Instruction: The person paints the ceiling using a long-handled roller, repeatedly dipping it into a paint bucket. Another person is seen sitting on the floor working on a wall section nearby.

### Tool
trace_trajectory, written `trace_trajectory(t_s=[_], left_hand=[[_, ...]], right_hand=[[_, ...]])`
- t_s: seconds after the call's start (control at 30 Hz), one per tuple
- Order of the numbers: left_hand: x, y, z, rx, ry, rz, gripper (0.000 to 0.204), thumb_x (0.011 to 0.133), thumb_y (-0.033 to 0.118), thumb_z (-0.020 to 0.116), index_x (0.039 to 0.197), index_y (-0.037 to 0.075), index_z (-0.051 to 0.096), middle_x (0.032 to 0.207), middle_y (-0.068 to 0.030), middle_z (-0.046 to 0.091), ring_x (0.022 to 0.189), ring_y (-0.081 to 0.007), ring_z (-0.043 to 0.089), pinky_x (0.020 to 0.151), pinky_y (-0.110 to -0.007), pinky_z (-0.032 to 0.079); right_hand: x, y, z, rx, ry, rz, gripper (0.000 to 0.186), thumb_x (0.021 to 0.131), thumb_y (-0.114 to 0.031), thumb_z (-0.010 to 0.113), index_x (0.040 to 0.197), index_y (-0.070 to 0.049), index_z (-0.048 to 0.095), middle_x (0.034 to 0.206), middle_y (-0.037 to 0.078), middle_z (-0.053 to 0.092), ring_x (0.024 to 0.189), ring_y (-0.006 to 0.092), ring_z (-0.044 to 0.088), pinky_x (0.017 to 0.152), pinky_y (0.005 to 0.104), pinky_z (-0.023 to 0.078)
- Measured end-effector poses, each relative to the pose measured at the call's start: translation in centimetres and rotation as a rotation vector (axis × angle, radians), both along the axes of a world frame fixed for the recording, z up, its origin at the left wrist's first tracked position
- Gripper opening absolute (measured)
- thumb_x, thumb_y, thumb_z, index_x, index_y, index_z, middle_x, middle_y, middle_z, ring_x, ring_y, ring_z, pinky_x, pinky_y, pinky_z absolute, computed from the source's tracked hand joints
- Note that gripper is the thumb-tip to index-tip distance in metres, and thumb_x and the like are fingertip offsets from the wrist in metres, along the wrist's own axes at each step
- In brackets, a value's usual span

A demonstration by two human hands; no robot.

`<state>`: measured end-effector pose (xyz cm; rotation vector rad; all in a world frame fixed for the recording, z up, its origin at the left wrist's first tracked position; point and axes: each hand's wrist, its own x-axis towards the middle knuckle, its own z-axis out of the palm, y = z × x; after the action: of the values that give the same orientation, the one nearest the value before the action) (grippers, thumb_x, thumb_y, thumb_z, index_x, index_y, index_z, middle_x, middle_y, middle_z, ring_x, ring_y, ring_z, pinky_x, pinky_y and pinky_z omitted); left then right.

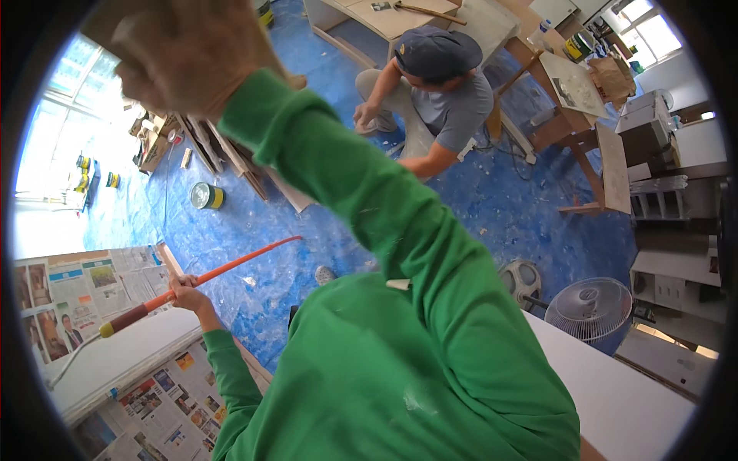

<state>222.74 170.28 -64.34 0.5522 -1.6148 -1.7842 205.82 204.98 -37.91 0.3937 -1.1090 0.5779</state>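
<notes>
My left hand (186, 292) is closed round a long orange pole (238, 263) with a dark grip, a yellow end and a bent metal rod at its lower-left tip. Below and beside it are newspaper-covered surfaces (92, 288) with white strips between them. My right arm, in a green sleeve, reaches up to the top-left edge of the view. There my right hand (181, 58) is blurred, its fingers curled on something brownish that I cannot make out.
A person (461, 107) in a grey shirt and dark cap crouches ahead on the blue floor sheet (453, 207). A paint bucket (206, 195), leaning boards (231, 165), wooden furniture (603, 169), a fan (588, 303) and a white board (600, 369) stand around me.
</notes>
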Motion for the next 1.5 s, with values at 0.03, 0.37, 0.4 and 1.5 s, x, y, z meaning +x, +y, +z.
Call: trace_trajectory(t_s=[0.03, 0.37, 0.4, 1.5], left_hand=[[0.0, 0.8, 0.2, -0.012, -0.011, 0.018, 0.042, 0.094, 0.013, 0.053, 0.058, 0.015, 0.032, 0.048, 0.0021, 0.031, 0.042, -0.0109, 0.033, 0.047, -0.030, 0.035], [3.4, 5.6, 1.5, -0.015, -0.234, 0.199, 0.035, 0.096, 0.017, 0.050, 0.063, 0.009, 0.041, 0.056, -0.0046, 0.041, 0.059, -0.0236, 0.051, 0.075, -0.039, 0.049], [3.7, 5.7, 1.6, -0.043, -0.264, 0.240, 0.035, 0.096, 0.017, 0.049, 0.063, 0.008, 0.042, 0.057, -0.0053, 0.043, 0.062, -0.0251, 0.054, 0.079, -0.040, 0.050], [8.5, 5.5, -0.6, -0.036, -0.253, 0.431, 0.021, 0.097, 0.014, 0.045, 0.079, 0.004, 0.046, 0.061, -0.0066, 0.049, 0.076, -0.0310, 0.064, 0.094, -0.048, 0.050]], right_hand=[[1.1, -0.5, 0.0, -0.105, -0.042, -0.012, 0.019, 0.059, -0.028, 0.068, 0.072, -0.015, 0.062, 0.094, 0.009, 0.061, 0.101, 0.0315, 0.054, 0.088, 0.0491, 0.044], [0.6, -2.3, 0.1, -0.273, 0.022, 0.297, 0.008, 0.056, -0.026, 0.064, 0.062, -0.021, 0.060, 0.095, -0.002, 0.058, 0.099, 0.0222, 0.053, 0.095, 0.0436, 0.045], [0.0, -2.1, 0.2, -0.289, 0.044, 0.310, 0.007, 0.056, -0.025, 0.064, 0.060, -0.021, 0.059, 0.094, -0.002, 0.057, 0.097, 0.0214, 0.053, 0.095, 0.0427, 0.046], [0.2, 0.3, -0.7, -0.143, -0.069, 0.319, 0.017, 0.068, -0.021, 0.063, 0.083, -0.019, 0.072, 0.108, -0.003, 0.059, 0.117, 0.0201, 0.047, 0.107, 0.0369, 0.037]])
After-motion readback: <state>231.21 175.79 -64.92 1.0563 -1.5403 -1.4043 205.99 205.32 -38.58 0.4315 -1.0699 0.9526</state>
